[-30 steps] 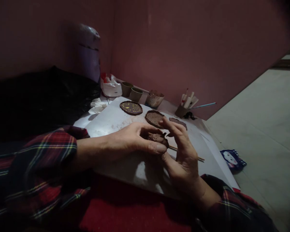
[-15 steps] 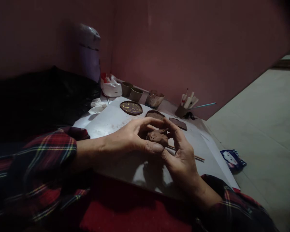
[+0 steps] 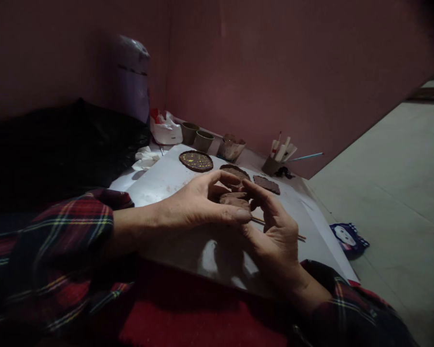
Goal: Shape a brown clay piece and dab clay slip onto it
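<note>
Over the near edge of the white board (image 3: 159,185), my left hand (image 3: 188,212) and right hand (image 3: 275,236) pinch a soft brown clay lump (image 3: 234,199), fingers clamped. Squeeze harder and it may tear, or drop onto the thin wooden stick (image 3: 299,236).

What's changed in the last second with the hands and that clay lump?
The right hand, whose fingers stood spread open a second ago, has closed in on the clay lump, so both hands now pinch it. The left hand has kept its hold throughout, thumb underneath. The lump looks flatter than before. The wooden stick, the dotted clay disc and the cups have not moved.
</note>
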A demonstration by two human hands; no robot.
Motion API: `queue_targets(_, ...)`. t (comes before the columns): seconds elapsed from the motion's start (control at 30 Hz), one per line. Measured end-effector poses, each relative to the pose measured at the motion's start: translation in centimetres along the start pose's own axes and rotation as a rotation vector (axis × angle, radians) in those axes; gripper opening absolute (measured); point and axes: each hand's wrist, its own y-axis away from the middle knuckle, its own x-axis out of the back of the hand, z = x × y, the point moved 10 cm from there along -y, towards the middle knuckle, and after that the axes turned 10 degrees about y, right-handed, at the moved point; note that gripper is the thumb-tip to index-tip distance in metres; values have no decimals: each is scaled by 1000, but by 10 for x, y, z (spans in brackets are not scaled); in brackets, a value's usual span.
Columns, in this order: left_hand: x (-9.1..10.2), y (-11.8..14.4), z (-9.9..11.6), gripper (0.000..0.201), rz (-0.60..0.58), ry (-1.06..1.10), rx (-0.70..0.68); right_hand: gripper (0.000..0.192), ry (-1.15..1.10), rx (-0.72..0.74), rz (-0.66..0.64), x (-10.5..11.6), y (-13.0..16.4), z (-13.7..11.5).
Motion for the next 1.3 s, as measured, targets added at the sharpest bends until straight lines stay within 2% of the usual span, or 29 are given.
queue_targets(0.23, -11, 3, 17, 41, -31, -184, -95, 50, -54, 24, 20, 2, 3, 4)
queue_targets(0.47, -11, 4, 22, 33, -12, -289, -139, 44, -117, -15, 12, 1, 3, 6)
queue_targets(0.83, -14, 3, 18, 29, -41, -206, -142, 33, -99, -23, 8, 2, 3, 2)
queue_targets(1.13, 4, 0, 17, 35, 82, -201, -135, 44, -158, -88, -113, -15, 0, 12)
queue_targets(1.3, 6, -1, 17, 41, 78, -167, -122, 32, -161, -100, -99, -12, -1, 10)
